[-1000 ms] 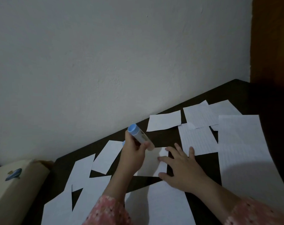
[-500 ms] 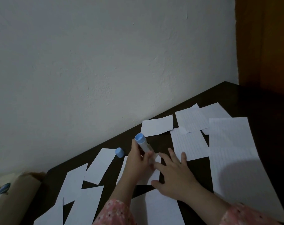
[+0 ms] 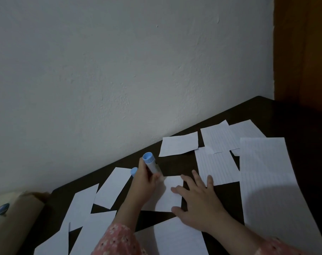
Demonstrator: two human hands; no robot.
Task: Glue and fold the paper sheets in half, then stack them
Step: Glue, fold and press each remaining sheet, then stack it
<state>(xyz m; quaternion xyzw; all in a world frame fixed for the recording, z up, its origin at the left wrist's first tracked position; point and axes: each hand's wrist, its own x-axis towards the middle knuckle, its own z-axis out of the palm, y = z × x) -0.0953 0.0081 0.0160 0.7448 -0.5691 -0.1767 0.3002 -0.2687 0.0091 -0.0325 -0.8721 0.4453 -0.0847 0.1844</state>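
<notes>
The left hand (image 3: 145, 183) has lowered the blue-ended glue stick (image 3: 152, 165), gripped, onto the small white paper sheet (image 3: 170, 195); flat right hand (image 3: 197, 201) pins it, gluing begins.

A single head-worn wide-angle camera looks forward and down from close above the dark surface (image 3: 175, 166), tilted so that its far edge slants upward to the right, with the pale wall (image 3: 119, 70) filling the upper frame.
</notes>
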